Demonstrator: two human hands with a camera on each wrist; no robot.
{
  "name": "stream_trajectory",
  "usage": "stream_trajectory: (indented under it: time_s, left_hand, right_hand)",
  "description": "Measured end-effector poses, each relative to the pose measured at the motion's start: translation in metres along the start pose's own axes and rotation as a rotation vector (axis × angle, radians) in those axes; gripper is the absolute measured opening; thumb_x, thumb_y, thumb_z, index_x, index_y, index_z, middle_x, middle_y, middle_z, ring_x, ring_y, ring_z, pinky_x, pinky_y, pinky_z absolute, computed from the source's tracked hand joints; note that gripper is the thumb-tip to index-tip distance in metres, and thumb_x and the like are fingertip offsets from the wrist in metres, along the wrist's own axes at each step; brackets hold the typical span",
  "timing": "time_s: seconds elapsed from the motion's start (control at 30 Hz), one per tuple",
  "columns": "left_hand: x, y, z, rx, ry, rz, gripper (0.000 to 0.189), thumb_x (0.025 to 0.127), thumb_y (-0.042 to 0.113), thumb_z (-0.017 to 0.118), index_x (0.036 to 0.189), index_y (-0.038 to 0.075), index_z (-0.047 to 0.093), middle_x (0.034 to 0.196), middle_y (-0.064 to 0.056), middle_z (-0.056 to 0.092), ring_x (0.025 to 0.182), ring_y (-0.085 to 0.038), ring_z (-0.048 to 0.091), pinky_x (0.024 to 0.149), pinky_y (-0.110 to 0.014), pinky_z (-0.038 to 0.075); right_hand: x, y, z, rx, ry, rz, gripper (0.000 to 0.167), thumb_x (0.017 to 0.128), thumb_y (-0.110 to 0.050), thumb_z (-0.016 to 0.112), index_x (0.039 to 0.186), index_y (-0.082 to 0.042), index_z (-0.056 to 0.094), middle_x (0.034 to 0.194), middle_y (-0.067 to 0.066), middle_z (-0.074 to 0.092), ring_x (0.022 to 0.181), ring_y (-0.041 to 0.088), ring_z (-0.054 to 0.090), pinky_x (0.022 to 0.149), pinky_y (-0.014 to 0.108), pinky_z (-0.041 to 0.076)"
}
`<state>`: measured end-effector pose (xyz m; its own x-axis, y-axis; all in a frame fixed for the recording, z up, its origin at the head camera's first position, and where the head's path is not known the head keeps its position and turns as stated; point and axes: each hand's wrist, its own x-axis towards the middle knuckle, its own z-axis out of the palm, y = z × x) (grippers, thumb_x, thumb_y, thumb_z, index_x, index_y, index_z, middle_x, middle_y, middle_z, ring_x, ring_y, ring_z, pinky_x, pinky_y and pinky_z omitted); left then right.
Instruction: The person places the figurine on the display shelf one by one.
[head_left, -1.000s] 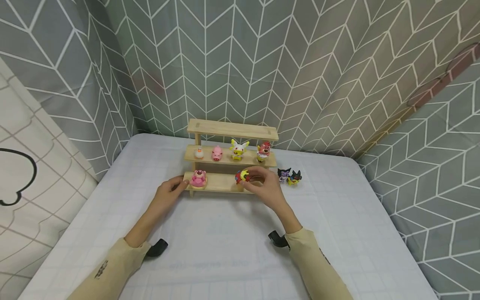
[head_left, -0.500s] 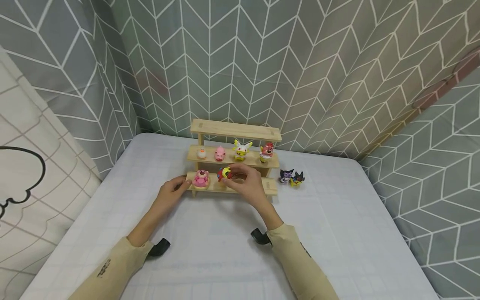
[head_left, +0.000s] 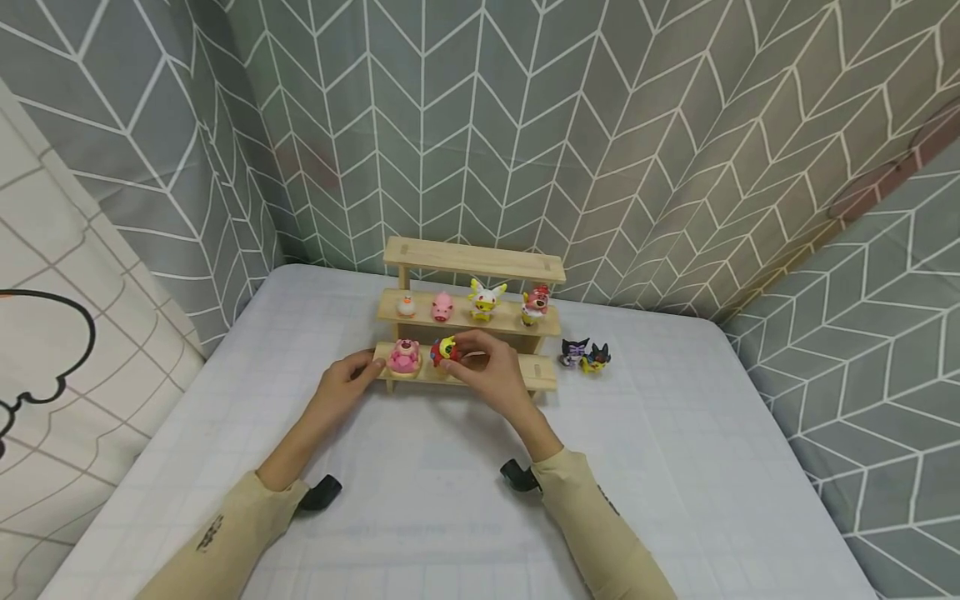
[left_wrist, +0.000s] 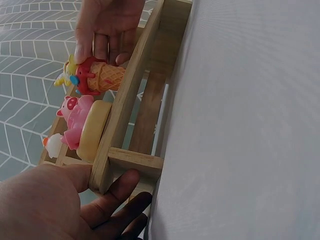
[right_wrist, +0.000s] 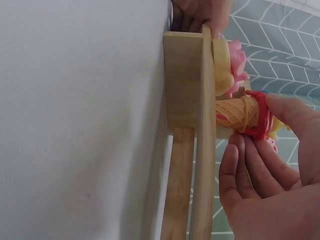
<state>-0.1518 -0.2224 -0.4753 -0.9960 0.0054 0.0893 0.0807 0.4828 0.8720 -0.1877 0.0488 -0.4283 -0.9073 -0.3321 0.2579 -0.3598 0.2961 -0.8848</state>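
Observation:
My right hand [head_left: 495, 377] pinches an ice-cream-cone figurine [head_left: 442, 353] with a red and yellow top. Its waffle base [right_wrist: 235, 113] stands upright at the bottom step of a three-tier wooden display stand [head_left: 480, 257]. Just left of it on the same step sits a pink bear figurine [head_left: 405, 358] on a round tan base. At the step's left end, my left hand [head_left: 347, 385] grips the board, thumb on the upper side and fingers beneath, as the left wrist view shows.
The middle step bears a small white bird figurine [head_left: 407, 307], a pink pig figurine [head_left: 442, 308], a white-and-yellow eared figurine [head_left: 486, 302] and a red-and-white figurine [head_left: 536, 305]. Right of the stand, a black-and-purple figurine [head_left: 573, 353] and a black-eared yellow figurine [head_left: 596, 358] stand on the white-covered table [head_left: 712, 433].
My right hand has carried the cone figurine leftward along the bottom step, close to the pink bear. My left hand keeps its grip on the step's end. The view has shifted slightly.

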Motion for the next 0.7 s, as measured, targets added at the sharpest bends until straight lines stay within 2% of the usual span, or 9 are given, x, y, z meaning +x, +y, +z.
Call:
stream_trajectory:
  time_s: [0.23,0.43,0.5,0.7]
  left_hand:
    - [-0.001,-0.001,-0.001,-0.006,0.004,0.002,0.035,0.111,0.032,0.057,0.113,0.001,0.072,0.134,-0.021,0.068,0.121,-0.032,0.059,0.106,-0.051,0.046]
    - [0.000,-0.003,0.000,-0.030,-0.007,-0.006,0.038,0.111,0.033,0.057,0.116,-0.001,0.072,0.141,-0.024,0.065,0.132,-0.039,0.058,0.113,-0.057,0.044]
    - [0.000,-0.004,0.000,-0.032,-0.008,-0.009,0.037,0.110,0.034,0.057,0.117,0.000,0.072,0.140,-0.023,0.066,0.130,-0.037,0.058,0.112,-0.055,0.044]
    - [0.001,-0.004,-0.001,-0.009,-0.011,-0.010,0.036,0.111,0.035,0.057,0.115,0.002,0.072,0.133,-0.019,0.069,0.113,-0.027,0.057,0.101,-0.044,0.047]
  right_hand:
    - [-0.002,-0.002,-0.004,0.018,-0.017,-0.026,0.045,0.087,-0.017,0.089,0.127,-0.013,0.071,0.117,0.009,0.076,0.105,0.028,0.074,0.095,0.044,0.062]
    - [-0.006,0.001,-0.014,0.022,-0.016,-0.053,0.044,0.087,-0.017,0.089,0.127,-0.008,0.072,0.119,0.012,0.076,0.108,0.035,0.074,0.096,0.051,0.060]
    - [-0.007,0.003,-0.018,0.019,-0.007,-0.054,0.043,0.088,-0.016,0.088,0.127,-0.006,0.071,0.119,0.013,0.076,0.107,0.035,0.074,0.096,0.051,0.060]
    - [-0.016,0.011,-0.036,-0.016,-0.017,-0.062,0.040,0.091,-0.019,0.085,0.125,-0.006,0.071,0.116,0.012,0.077,0.104,0.029,0.075,0.094,0.046,0.061]
